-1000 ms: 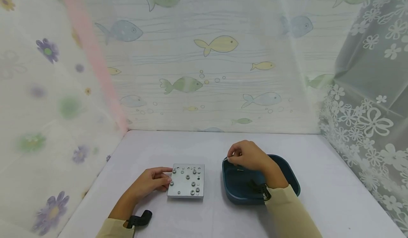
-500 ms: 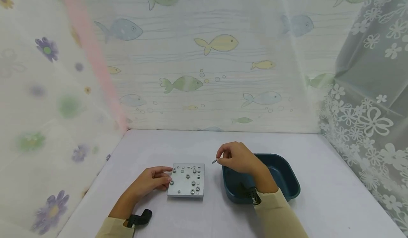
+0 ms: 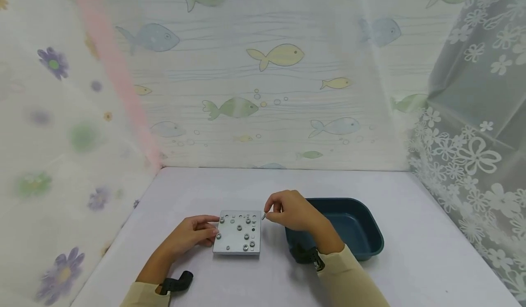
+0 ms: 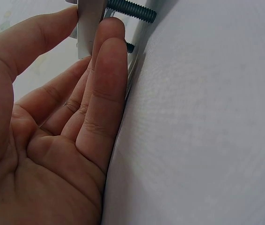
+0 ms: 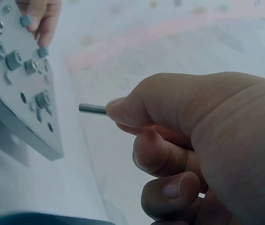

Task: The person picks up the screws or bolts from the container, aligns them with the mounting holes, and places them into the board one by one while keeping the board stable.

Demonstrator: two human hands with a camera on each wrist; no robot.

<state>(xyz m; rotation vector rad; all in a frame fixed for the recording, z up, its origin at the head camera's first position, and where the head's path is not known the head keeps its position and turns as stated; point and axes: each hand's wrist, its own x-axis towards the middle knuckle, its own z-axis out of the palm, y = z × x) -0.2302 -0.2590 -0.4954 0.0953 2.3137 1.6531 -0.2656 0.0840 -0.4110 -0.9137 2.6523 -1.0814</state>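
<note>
A square silver metal plate [image 3: 231, 239] stands on the white table, with several socket-head screws [image 3: 239, 227] and small holes on its top. My left hand [image 3: 193, 232] holds the plate by its left edge. In the left wrist view, dark threaded screw shanks [image 4: 132, 10] stick out beneath the plate beside the fingers. My right hand [image 3: 293, 211] pinches a small screw [image 5: 92, 109] between thumb and index finger, just off the plate's upper right corner. The threaded shank points towards the plate, apart from it; the fingertips hide its other end.
A dark blue tray [image 3: 376, 240] stands right of the plate, partly beneath the right forearm. Printed curtains [image 3: 263, 129] close off the table's back and sides. Each wrist wears a black camera strap [image 3: 177, 283].
My right hand has moved left and slightly down from over the tray to beside the plate, carrying the screw. The left hand stays on the plate's edge.
</note>
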